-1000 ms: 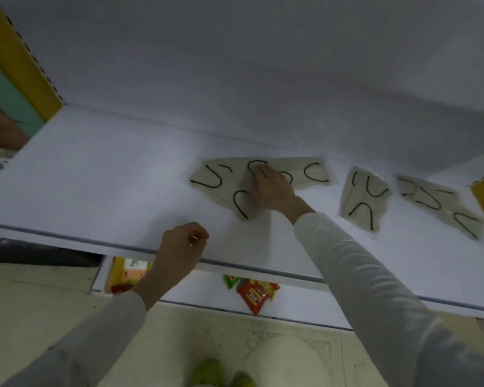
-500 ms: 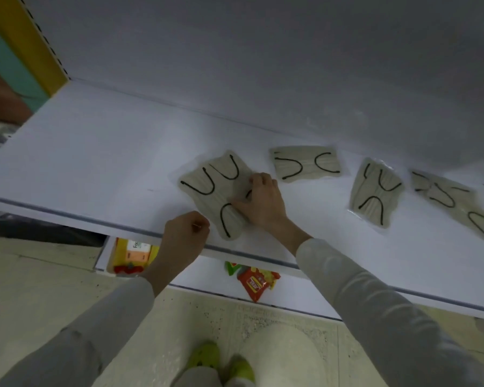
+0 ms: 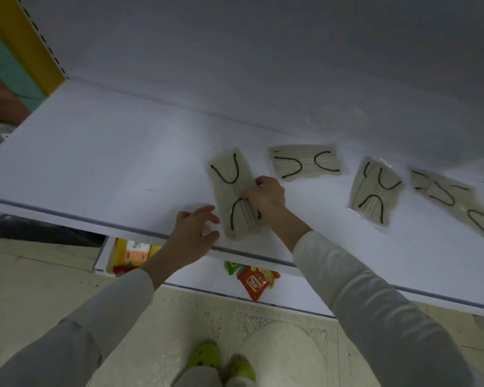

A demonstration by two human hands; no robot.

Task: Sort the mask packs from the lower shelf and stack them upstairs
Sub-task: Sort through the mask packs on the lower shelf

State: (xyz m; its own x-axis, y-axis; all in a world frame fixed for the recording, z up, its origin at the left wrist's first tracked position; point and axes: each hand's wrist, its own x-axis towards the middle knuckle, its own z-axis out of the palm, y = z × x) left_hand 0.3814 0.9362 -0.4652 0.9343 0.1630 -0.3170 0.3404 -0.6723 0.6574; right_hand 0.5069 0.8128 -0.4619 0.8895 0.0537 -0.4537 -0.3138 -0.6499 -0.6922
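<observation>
White shelf, grey back panel behind. Front mask pack lies flat by the shelf's front lip, its long axis running away from the person. Right hand is at the pack's right side, fingers curled onto its middle, gripping it. Left hand is just left of the pack's near end, fingers loosely spread, holding nothing; contact with the pack cannot be told. Right of the pack, flat and apart: second pack, third pack, fourth pack. Below the pack, one level down: red snack packet.
</observation>
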